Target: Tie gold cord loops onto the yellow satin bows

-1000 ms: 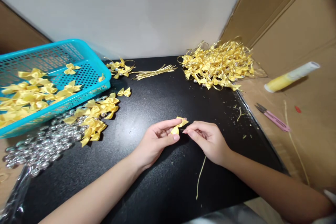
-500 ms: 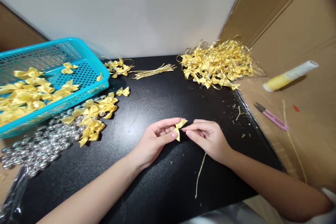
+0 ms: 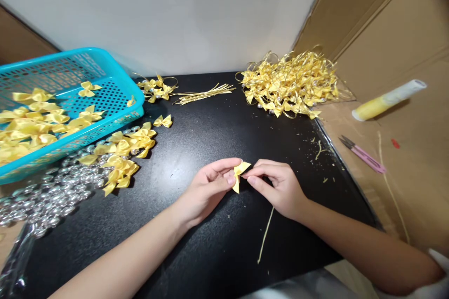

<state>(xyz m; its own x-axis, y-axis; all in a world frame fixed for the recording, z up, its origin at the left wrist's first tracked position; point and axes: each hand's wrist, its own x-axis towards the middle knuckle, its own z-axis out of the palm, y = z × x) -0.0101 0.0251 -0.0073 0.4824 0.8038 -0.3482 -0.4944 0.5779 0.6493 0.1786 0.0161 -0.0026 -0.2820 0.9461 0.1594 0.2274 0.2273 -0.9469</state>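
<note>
The left hand (image 3: 206,190) pinches a small yellow ribbon bow (image 3: 240,173) between thumb and fingers, holding it just above the black counter (image 3: 217,131) near its middle. The right hand (image 3: 277,188) meets it from the other side, thumb and forefinger closed at the bow's centre; whether they grip the bow itself or a fine thread there is too small to tell. A thin gold strand (image 3: 265,236) trails from under the right hand toward the near edge of the counter. To the left of the hands lies a loose heap of plain yellow bows (image 3: 122,154), partly resting on a spread of clear glass beads (image 3: 45,196) that runs off toward the left edge. Behind those stands a turquoise plastic basket (image 3: 115,88), tilted and holding many more yellow bows. Farther back, near the white wall, sit a few bows with gold loops (image 3: 156,88) and, just beside them, a bundle of cut gold strands (image 3: 205,95). At the back right corner is a large pile of finished bows (image 3: 291,85) tangled with gold cord. Off the counter to the right, on brown cardboard (image 3: 414,159), lie pink thread snips (image 3: 363,155) and, well beyond them, a yellow-and-white tube (image 3: 387,99).
</note>
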